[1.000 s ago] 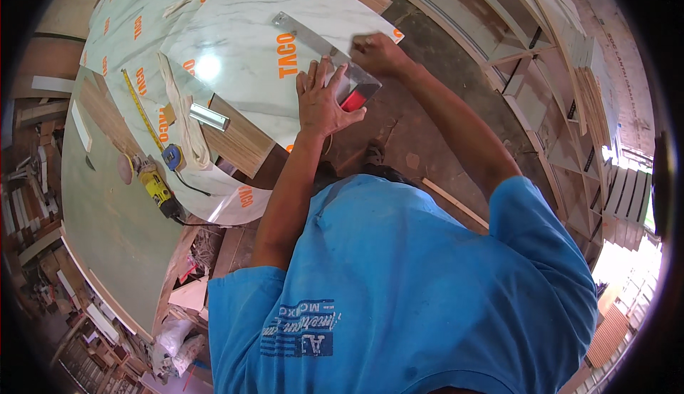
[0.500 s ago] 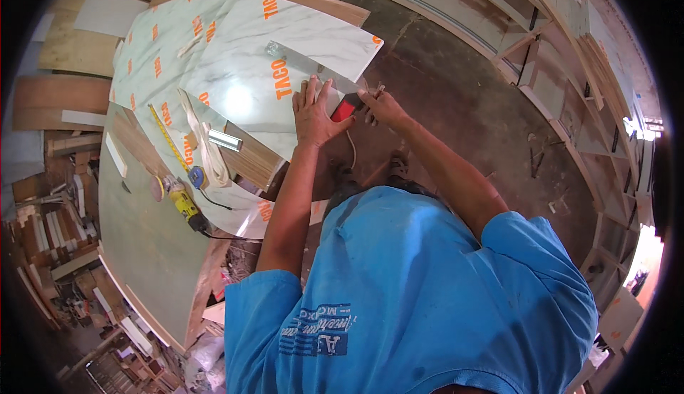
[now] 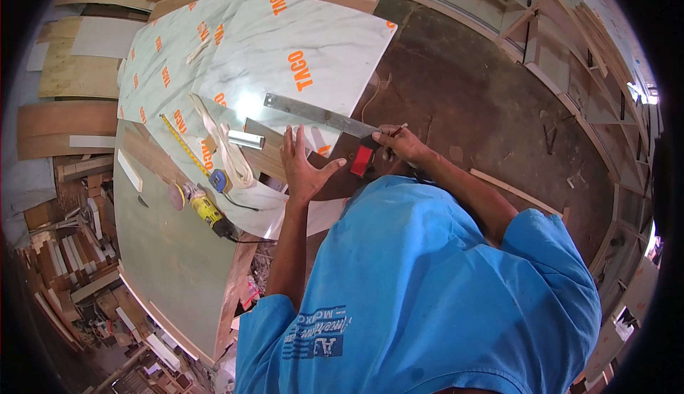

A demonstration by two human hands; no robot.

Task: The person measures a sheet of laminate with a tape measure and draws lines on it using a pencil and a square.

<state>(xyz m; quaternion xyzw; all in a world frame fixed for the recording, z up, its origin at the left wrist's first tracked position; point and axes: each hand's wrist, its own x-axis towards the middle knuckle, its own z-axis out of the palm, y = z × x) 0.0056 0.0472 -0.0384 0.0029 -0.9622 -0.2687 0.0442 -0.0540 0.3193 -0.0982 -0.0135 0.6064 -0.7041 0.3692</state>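
A metal try square [image 3: 310, 114] with a red handle [image 3: 362, 160] lies with its blade slanting across the near part of a white marble-patterned panel [image 3: 328, 45]; the handle end sticks out past the panel's right edge, over the brown floor [image 3: 484, 109]. The right hand [image 3: 403, 144] is closed in a narrow pinch at the square's corner, and a thin stick, probably a pencil, though it is too small to be sure, pokes up from its fingers. The left hand [image 3: 303, 173] is spread wide and grips nothing, its fingers above the panel's near corner and its thumb reaching close to the red handle; whether its fingertips press on anything cannot be told. With the square seemingly held by only 1 hand at the overhanging end, the blade could swing out of line, or the handle's weight could tip it off the edge if that pinch loosens. Left of the hands, a silver metal piece [image 3: 246, 139] and a pale cloth strip [image 3: 239, 169] lie near each other, and a sleeve could drag them along. Farther left, a blue tape measure [image 3: 218, 179] has its yellow blade drawn out, which might snap back if knocked. Beside it rests a yellow angle grinder [image 3: 208, 212] with a round disc [image 3: 176, 196]; its black cord [image 3: 249, 240] runs toward the left forearm and could snag there.
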